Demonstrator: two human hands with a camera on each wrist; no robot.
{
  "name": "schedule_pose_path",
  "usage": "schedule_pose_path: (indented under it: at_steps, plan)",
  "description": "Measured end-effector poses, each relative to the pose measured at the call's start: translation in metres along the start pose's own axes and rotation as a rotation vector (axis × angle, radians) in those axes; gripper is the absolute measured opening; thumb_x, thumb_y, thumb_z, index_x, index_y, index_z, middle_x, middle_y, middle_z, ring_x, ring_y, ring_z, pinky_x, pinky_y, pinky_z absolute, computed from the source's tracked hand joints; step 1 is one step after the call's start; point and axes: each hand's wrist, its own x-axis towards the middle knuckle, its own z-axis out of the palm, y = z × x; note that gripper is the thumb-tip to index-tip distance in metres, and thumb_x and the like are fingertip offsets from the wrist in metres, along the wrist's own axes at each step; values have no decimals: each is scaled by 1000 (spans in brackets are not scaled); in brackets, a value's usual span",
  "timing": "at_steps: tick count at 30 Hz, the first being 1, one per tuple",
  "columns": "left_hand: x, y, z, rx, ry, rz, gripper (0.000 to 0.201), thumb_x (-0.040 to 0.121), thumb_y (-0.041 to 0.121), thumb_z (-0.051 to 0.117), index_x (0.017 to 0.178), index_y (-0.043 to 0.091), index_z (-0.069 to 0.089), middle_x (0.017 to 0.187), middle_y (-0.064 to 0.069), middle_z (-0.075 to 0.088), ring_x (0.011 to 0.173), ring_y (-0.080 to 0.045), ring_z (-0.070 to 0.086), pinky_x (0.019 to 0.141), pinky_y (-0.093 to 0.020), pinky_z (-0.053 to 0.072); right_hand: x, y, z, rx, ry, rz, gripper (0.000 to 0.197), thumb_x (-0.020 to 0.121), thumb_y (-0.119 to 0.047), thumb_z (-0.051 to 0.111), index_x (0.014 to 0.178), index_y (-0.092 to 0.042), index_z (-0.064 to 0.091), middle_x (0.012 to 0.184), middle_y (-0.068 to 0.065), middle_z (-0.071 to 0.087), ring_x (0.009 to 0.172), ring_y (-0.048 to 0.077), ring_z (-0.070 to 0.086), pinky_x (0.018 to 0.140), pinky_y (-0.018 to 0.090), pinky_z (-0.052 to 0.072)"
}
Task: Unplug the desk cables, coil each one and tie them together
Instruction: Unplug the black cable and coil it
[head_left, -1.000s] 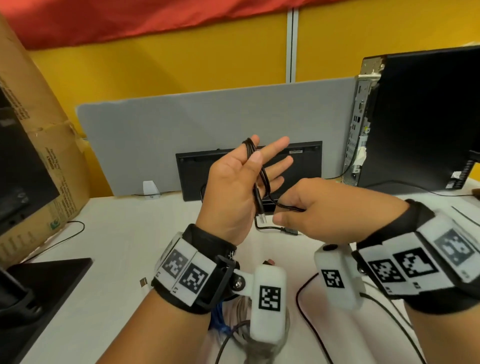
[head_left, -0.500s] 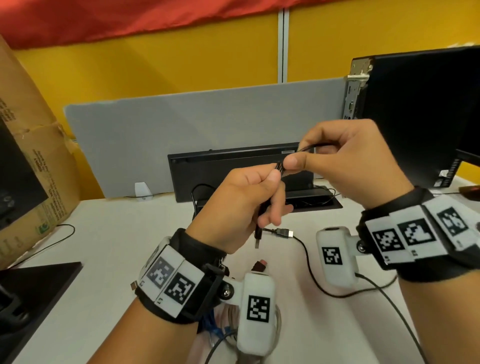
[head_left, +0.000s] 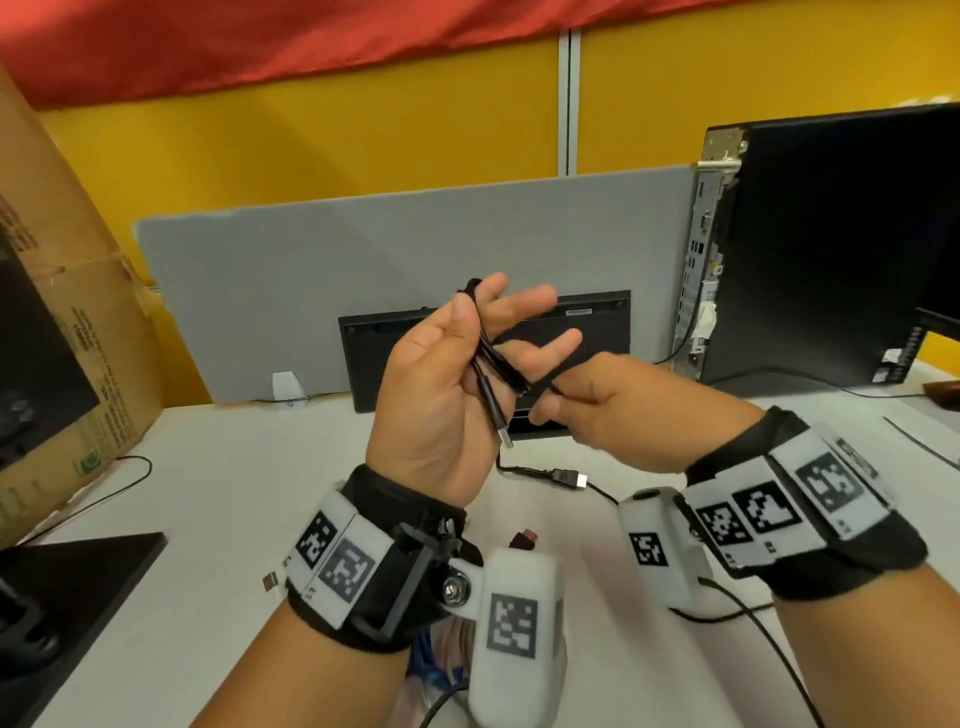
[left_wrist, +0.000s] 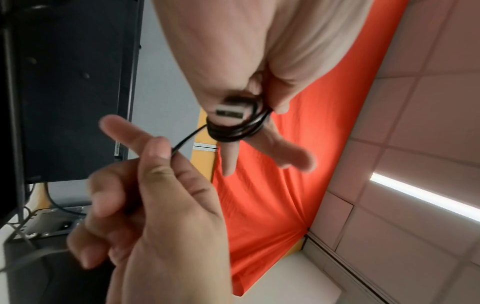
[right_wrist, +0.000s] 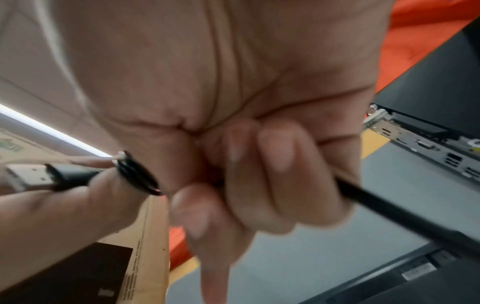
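A thin black USB cable (head_left: 493, 358) is looped several times round my left hand (head_left: 483, 332), which is raised above the desk with its fingers spread. The left thumb presses the coil (left_wrist: 233, 127) against the fingers. The cable's silver USB plug (head_left: 503, 436) hangs from the coil below the palm and shows close up in the left wrist view (left_wrist: 230, 112). Just right of it, my right hand (head_left: 571, 400) pinches the loose strand (right_wrist: 389, 211) with curled fingers. The strand runs taut from the coil to that pinch.
Another black cable with a flat plug (head_left: 569, 478) lies on the white desk (head_left: 208, 493) under the hands. A black PC tower (head_left: 831, 249) stands at the right, a grey divider (head_left: 363, 260) behind, a cardboard box (head_left: 67, 312) at the left. Coiled cables (head_left: 436, 670) lie under my left wrist.
My right hand, which had lifted the strand over the left fingertips half a second ago, has come back down beside the left palm. The left fingers have spread out again.
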Motion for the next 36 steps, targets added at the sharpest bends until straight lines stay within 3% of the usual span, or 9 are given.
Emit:
schedule_pose_path:
  at_steps: [3, 7, 11, 13, 15, 19, 23, 32, 36]
  plan:
    - [1, -4, -3, 62, 61, 23, 45, 105, 20, 29, 142, -6, 24, 122, -17, 66, 90, -34, 72, 93, -53, 52, -7, -10, 1, -83, -151, 28, 28, 97, -40, 49, 87, -25, 71, 60, -13, 61, 60, -1, 57, 58, 24, 42]
    - [3, -5, -13, 284, 75, 3, 32, 105, 18, 30, 132, 2, 38, 128, -14, 63, 102, -38, 68, 102, -56, 45, -20, -21, -7, -107, -209, -17, 35, 96, -40, 52, 69, -27, 69, 49, -32, 53, 46, -12, 51, 53, 20, 33]
    - [2, -5, -16, 472, 36, -77, 33, 105, 16, 32, 136, 10, 45, 119, -11, 69, 100, -32, 70, 96, -46, 51, -27, -23, -16, -49, -92, -106, 33, 95, -28, 53, 67, -19, 68, 46, -21, 53, 42, 0, 48, 46, 14, 34]
    - [-1, -8, -11, 592, 1, -128, 32, 105, 15, 36, 112, 24, 66, 104, -5, 74, 101, -22, 70, 95, -40, 49, -27, -20, -21, -1, -24, -144, 30, 93, -24, 55, 67, -17, 67, 53, -16, 57, 43, 4, 44, 49, 14, 34]
    - [-3, -12, -9, 704, -35, -186, 34, 104, 14, 37, 97, 11, 70, 89, -5, 76, 105, -17, 67, 99, -36, 44, -27, -15, -25, 37, 57, -178, 27, 91, -24, 59, 66, -16, 67, 57, -4, 58, 49, 4, 45, 52, 16, 39]
    - [-6, -10, -5, 713, -165, -263, 38, 105, 15, 33, 91, -12, 57, 63, -12, 63, 60, -25, 64, 98, -39, 49, -26, -3, -36, 208, 263, -258, 16, 78, -33, 74, 69, -20, 71, 63, 3, 66, 53, 10, 55, 56, 14, 44]
    - [-9, -6, 2, 477, -234, -371, 27, 105, 16, 33, 100, 3, 56, 48, 0, 35, 42, -13, 30, 99, -51, 49, -21, 6, -37, 278, 425, -308, 16, 67, -38, 81, 72, -24, 74, 67, 7, 69, 65, 28, 63, 65, 40, 54]
    - [-6, 8, -2, -34, -266, -399, 46, 99, 25, 40, 128, -9, 51, 45, 6, 16, 35, -6, 16, 84, -55, 54, -4, 19, -19, 168, 632, -365, 21, 95, -20, 58, 109, -25, 72, 78, -26, 64, 77, -5, 60, 72, 13, 45]
    - [-6, 9, -5, -214, -232, -307, 49, 101, 24, 34, 136, -9, 41, 44, 6, 21, 36, -7, 20, 97, -50, 49, 3, 23, -12, 30, 379, -120, 26, 99, -29, 47, 111, -25, 70, 77, -22, 66, 77, -1, 61, 73, 31, 52]
